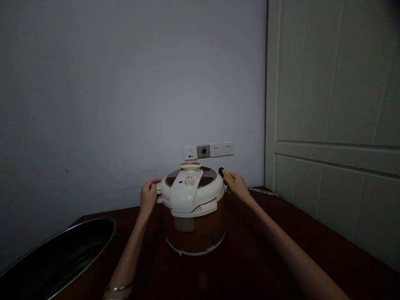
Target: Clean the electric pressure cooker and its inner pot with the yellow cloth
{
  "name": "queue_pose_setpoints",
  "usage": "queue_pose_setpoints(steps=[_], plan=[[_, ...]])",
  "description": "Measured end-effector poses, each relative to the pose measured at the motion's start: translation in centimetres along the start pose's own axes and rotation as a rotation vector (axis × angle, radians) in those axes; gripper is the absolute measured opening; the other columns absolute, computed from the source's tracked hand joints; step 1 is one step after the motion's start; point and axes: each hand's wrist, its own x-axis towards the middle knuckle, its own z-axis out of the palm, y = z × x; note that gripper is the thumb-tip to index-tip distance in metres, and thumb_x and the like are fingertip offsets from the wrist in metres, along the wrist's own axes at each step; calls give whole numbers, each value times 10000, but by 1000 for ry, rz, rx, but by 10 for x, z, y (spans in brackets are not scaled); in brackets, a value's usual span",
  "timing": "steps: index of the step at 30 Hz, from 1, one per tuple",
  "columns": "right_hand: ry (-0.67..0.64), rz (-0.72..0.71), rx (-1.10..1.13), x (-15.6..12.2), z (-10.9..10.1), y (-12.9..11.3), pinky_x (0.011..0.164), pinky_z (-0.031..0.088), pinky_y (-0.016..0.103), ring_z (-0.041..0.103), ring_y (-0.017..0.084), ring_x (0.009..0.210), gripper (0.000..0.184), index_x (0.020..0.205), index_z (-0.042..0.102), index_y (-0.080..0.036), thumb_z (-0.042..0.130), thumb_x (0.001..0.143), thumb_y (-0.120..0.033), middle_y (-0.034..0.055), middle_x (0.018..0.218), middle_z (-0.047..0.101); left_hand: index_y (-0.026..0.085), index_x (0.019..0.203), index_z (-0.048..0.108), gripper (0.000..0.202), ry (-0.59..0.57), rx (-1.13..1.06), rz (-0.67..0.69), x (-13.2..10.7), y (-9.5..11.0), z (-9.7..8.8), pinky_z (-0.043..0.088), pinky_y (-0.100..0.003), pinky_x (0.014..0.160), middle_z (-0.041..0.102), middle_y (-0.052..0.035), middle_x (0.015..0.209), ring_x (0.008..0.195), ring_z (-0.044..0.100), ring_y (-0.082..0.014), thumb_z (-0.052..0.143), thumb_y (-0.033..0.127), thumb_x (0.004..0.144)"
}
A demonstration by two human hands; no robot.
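An electric pressure cooker point(195, 225) stands upright on the dark table, with a white lid and a brown body. Its lid has a steam knob on top and a white raised handle point(190, 166). My left hand point(149, 193) is closed around the white side handle point(159, 191) at the cooker's left. On the right, my right hand point(239, 186) grips a yellow tool with a black end point(229, 175). That black end is against or very near the lid's right rim; the dim light hides the tool's exact kind and whether it touches.
A wide dark pot with a metal rim point(108, 220) is at the lower left. Behind the cooker, wall sockets point(221, 149) line the pale wall. A thin patterned strip point(263, 191) lies at the table's back right, beside a white panelled door point(331, 166).
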Motion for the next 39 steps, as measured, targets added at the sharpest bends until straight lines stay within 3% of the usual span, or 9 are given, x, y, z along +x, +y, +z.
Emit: queue_pose_setpoints(steps=[5, 10, 17, 21, 25, 28, 33, 36, 39], plan=[[-87, 7, -133, 23, 4, 2, 572, 317, 221, 508, 138, 648, 207, 794, 580, -164, 440, 823, -314, 59, 752, 627, 151, 799, 660, 355, -20, -28, -8, 2, -3, 0, 468, -293, 712, 683, -76, 834, 787, 614, -211, 375, 305, 655], [-185, 64, -223, 52, 11, 0, 552, 311, 228, 531, 144, 629, 223, 781, 602, -153, 489, 810, -343, 85, 751, 645, 148, 810, 669, 373, -16, -22, -33, 5, -7, 0, 473, -310, 721, 692, -85, 847, 801, 616, -228, 389, 324, 638], [-234, 56, -217, 48, 10, -4, 577, 337, 236, 541, 150, 654, 226, 873, 577, -168, 425, 857, -335, 87, 815, 649, 175, 788, 677, 347, -16, -9, -23, 7, -9, -1, 475, -308, 743, 704, -64, 847, 816, 624, -227, 400, 324, 640], [-271, 37, -148, 32, -7, -4, 540, 343, 212, 503, 112, 573, 189, 824, 548, -178, 421, 854, -313, 33, 724, 618, 169, 788, 678, 353, -22, -26, -33, 7, -8, -1, 475, -302, 734, 705, -67, 844, 807, 624, -225, 404, 331, 634], [-356, 43, -8, 15, -37, 11, 491, 362, 206, 503, 101, 520, 286, 797, 556, -179, 451, 835, -442, 13, 689, 612, 166, 780, 679, 350, -26, -30, -53, 6, -7, -2, 469, -297, 719, 703, -66, 838, 797, 619, -224, 410, 330, 631], [-242, 95, 90, 12, -49, 29, 497, 379, 226, 523, 125, 543, 321, 752, 584, -167, 516, 776, -480, 30, 669, 614, 163, 783, 684, 353, -30, -30, -60, 5, -5, -2, 465, -292, 691, 701, -61, 820, 767, 613, -219, 408, 320, 629], [-54, 136, 63, 27, -33, 39, 604, 425, 256, 566, 165, 688, 341, 951, 594, -139, 501, 785, -422, 76, 805, 641, 160, 781, 686, 355, -20, -48, -79, 4, -2, -3, 462, -279, 650, 694, -49, 778, 727, 604, -210, 416, 319, 613], [-156, 19, 136, 33, -19, 30, 658, 443, 242, 578, 153, 770, 424, 1160, 537, -178, 477, 815, -416, 70, 973, 646, 146, 785, 689, 369, -24, -62, -99, 4, -2, -3, 456, -277, 621, 688, -52, 765, 699, 596, -206, 424, 327, 602], [-325, -111, 212, 29, -13, 22, 622, 446, 237, 567, 143, 706, 423, 1113, 590, -185, 414, 854, -469, 60, 950, 652, 138, 785, 693, 379, -24, -70, -92, 5, -1, -4, 455, -280, 618, 689, -56, 762, 696, 595, -207, 435, 344, 600]])
